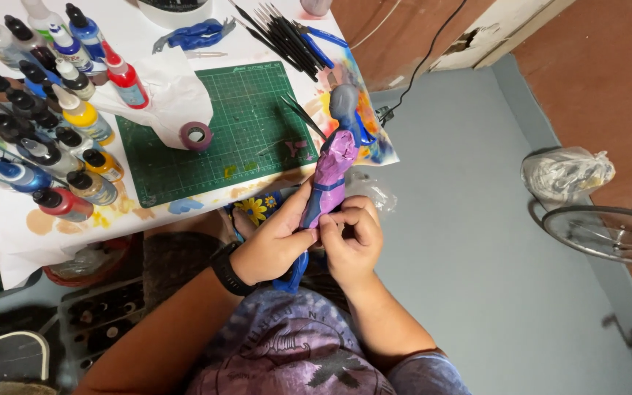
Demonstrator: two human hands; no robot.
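Left hand (276,245) grips the purple-wrapped figure (328,179) just off the table's (16,241) near right corner, right hand (352,241) pinching at its lower wrap; step judged as working the wrap at the base, needing a steady hold and fine fingertip pull.

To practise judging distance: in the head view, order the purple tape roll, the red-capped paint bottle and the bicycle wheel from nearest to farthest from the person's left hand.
1. Purple tape roll, on the green cutting mat up-left of the left hand.
2. Red-capped paint bottle, farther up-left, among the bottles.
3. Bicycle wheel, far right on the floor.
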